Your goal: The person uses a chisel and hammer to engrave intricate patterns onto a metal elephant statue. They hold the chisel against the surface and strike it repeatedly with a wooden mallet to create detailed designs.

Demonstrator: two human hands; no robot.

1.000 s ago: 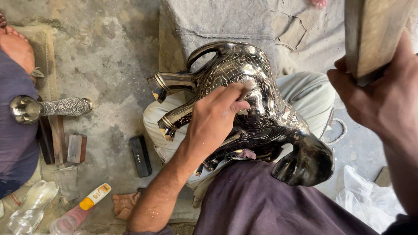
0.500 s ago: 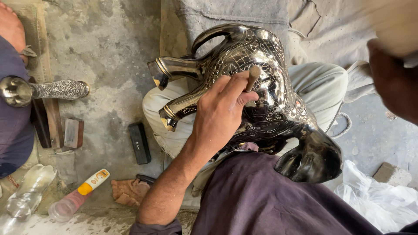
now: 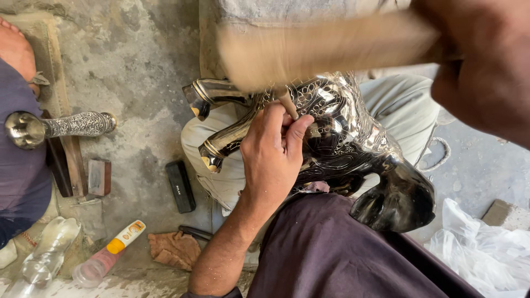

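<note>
- Two hands are at work on one large polished dark-metal animal figure with engraved silver patterning (image 3: 353, 143), which lies across the person's lap on pale grey trousers, its legs pointing left and its smooth black head hanging to the lower right.
- Left hand (image 3: 273, 152): its grip is closed in a pinch around a thin metal punch (image 3: 287, 105), tip set against the figure's engraved flank, while the heel of the hand rests on the body.
- Right hand (image 3: 486, 60): its grip is wrapped shut round the handle of a pale wooden mallet (image 3: 326, 47), blurred with motion directly above the punch.
- Judged from its bulk and sheen, the figure is heavy, rigid and slippery; the banded legs (image 3: 221, 118) or the thick neck look like the surest places to hold, and the engraved surface would mark if knocked.
- On the concrete floor (image 3: 138, 60) to the left lie a small black rectangular block (image 3: 180, 186), an orange-capped tube (image 3: 124, 237) and a crumpled brown rag (image 3: 174, 249).
- Another person's foot (image 3: 16, 52) shows at the far left, beside an engraved silver metal leg piece (image 3: 61, 126).
</note>
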